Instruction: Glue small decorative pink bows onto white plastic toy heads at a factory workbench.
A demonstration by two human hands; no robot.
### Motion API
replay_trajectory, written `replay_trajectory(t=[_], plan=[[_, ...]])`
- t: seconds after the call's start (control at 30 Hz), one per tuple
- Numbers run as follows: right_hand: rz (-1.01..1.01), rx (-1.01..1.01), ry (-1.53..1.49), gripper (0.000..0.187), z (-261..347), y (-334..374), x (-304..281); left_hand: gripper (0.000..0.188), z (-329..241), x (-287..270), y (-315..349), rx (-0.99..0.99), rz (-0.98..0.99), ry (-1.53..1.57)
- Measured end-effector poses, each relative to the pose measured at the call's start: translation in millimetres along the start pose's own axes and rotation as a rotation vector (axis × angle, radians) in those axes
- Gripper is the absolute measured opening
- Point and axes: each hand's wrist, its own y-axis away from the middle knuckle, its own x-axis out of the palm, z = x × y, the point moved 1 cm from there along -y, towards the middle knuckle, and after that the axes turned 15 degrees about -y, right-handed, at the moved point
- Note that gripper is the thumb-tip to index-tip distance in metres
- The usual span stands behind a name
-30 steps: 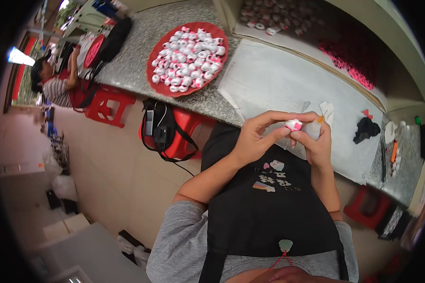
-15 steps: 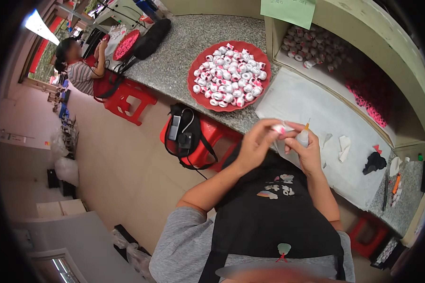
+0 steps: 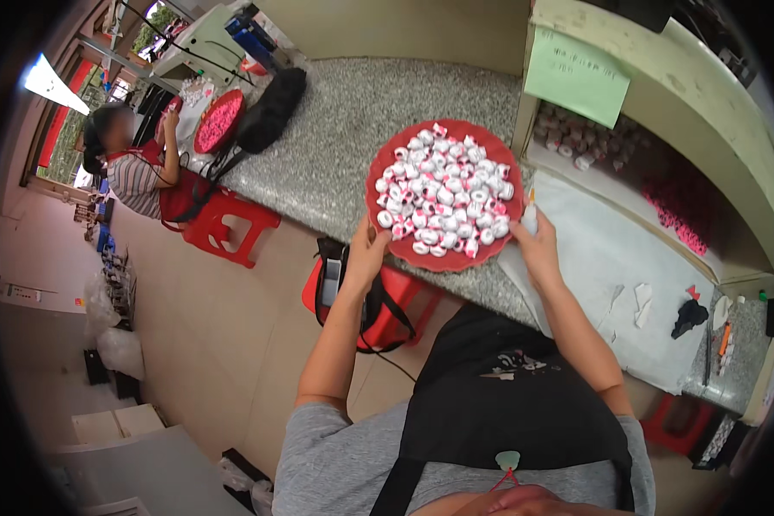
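The left hand (image 3: 367, 255) is closed on the left edge of a round red plate with a scalloped rim (image 3: 443, 262); how its fingers sit beneath the rim cannot be told. The right hand (image 3: 538, 251) is partly closed at the plate's right edge, and also has hold of a slim white bottle with an orange tip (image 3: 530, 217), which points away from the person.

The plate lies over the front part of a grey speckled stone desk (image 3: 340, 129), and whether it is slightly lifted cannot be told. It bears a heap of small, rounded white and pink pieces (image 3: 447, 193). Just to its right, a white paper sheet (image 3: 576, 249) covers the desk, with a crumpled black cloth (image 3: 690, 318) near its far right end. A pale green paper note (image 3: 578, 77) hangs from the shelf unit (image 3: 550, 21) beyond. To the left, a seated co-worker (image 3: 135, 179) is beside a second red plate (image 3: 235, 101) of bright pink pieces.
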Motion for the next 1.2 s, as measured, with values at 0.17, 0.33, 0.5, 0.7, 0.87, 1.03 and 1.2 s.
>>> replay_trajectory(t=[0.17,0.33,0.5,0.7,0.87,1.03,1.2], plan=[[0.058,-0.014,0.091,0.044,20.5,12.5,4.1,0.061,-30.9,22.8,25.9,-0.234,-0.107,0.559],[0.251,0.126,-0.15,0.049,58.7,24.5,32.9,0.065,-65.0,16.8,53.0,0.14,-0.31,0.628],[0.679,-0.062,-0.071,0.052,102.7,52.8,51.7,0.054,-169.1,-57.3,67.4,0.157,-0.312,0.55],[0.576,0.024,-0.048,0.043,108.5,63.9,-8.8,0.043,-300.9,-116.3,26.4,0.108,-0.2,0.458],[0.36,0.015,-0.073,0.039,125.7,79.0,-60.0,0.049,-379.7,-94.0,-66.9,0.204,-0.276,0.276],[0.146,-0.025,-0.108,0.037,129.4,87.4,-93.1,0.04,-405.0,-35.6,-180.7,0.195,-0.248,0.281],[-0.02,-0.066,-0.094,0.035,139.5,89.9,-108.4,0.043,-415.6,13.3,-249.6,0.325,-0.316,-0.075]])
